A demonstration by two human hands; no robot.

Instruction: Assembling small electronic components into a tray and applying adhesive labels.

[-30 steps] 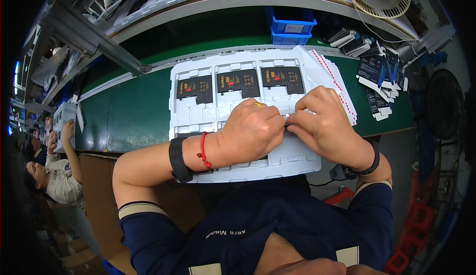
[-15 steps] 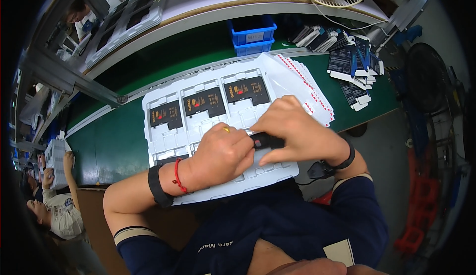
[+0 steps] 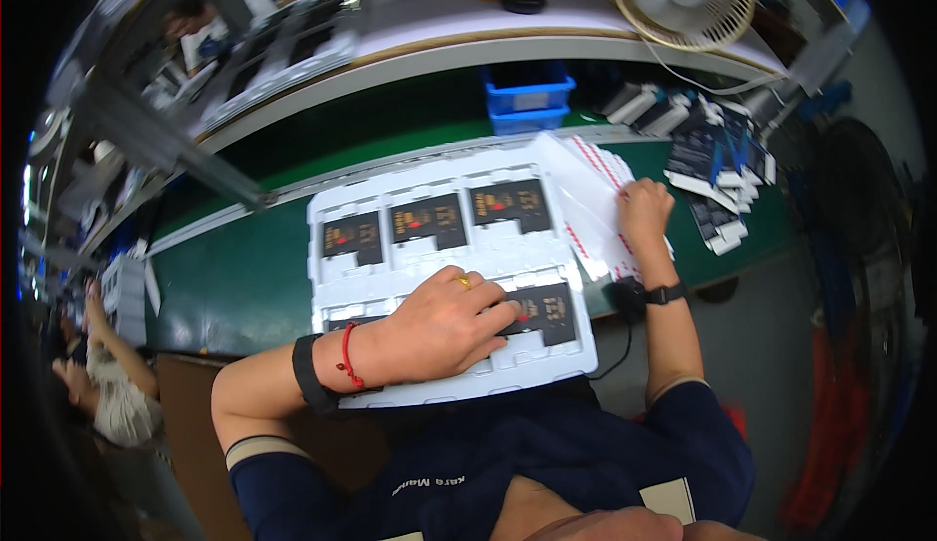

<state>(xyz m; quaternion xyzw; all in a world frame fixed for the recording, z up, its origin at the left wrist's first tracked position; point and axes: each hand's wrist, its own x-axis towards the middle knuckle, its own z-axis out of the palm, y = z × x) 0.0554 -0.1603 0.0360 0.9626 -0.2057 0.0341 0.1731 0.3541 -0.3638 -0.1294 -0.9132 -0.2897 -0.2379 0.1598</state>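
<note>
A pale plastic tray (image 3: 356,185) holds flat black phone batteries, among them an upper right battery (image 3: 509,206) and a lower right battery (image 3: 547,313). My left hand (image 3: 444,324) lies over the lower row, fingers curled together, fingertips on the left end of the lower right battery. It covers the middle of that row. At the right of the tray my right hand (image 3: 646,214) has its fingers bent closed at the edge of a stack of whitish sheets (image 3: 578,188) with red-marked strips. The motion blurs its fingertips.
Stacked blue bins (image 3: 529,102) stand behind the tray. Small dark and white boxes (image 3: 717,156) lie piled at the back right. Above is a shelf (image 3: 449,43) with a fan (image 3: 683,0). A black cabled device (image 3: 627,297) sits by my right wrist. Another person (image 3: 107,385) works at far left.
My right hand has left the tray and moved right to the sheets. The black item held between both hands no longer shows there; a battery now lies in the lower right compartment. The view has shifted.
</note>
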